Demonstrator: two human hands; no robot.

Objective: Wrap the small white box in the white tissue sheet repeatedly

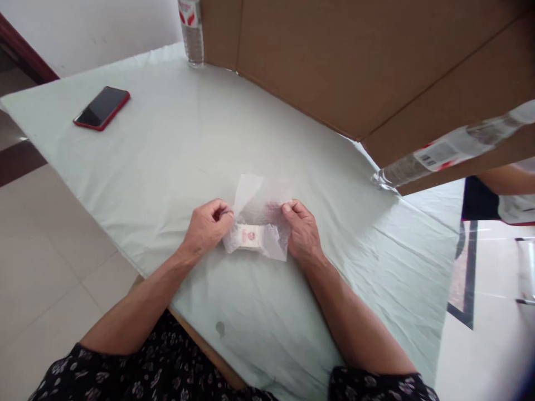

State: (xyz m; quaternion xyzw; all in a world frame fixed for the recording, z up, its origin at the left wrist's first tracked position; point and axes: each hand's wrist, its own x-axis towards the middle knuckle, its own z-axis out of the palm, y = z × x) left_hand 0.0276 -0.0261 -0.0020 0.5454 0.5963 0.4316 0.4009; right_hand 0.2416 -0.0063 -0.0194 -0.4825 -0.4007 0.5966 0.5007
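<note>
Before me on the cloth lies a small white packet point(249, 236) with a reddish print on top. A sheet of clear bubble wrap point(261, 197) lies under and around it, its far part spread out beyond the packet. My left hand point(210, 224) pinches the wrap's left edge between thumb and fingers. On the opposite side, my right hand point(304, 229) grips the right edge, thumb on top. The wrap's near right corner is folded up beside the packet.
A pale green cloth point(167, 145) covers the table. At the far left lies a phone point(103, 108) in a red case. Cardboard panels point(309, 61) stand across the back, with a water bottle point(193, 36) at their left and another bottle point(451, 147) at right. Another person's arm point(507, 181) shows far right.
</note>
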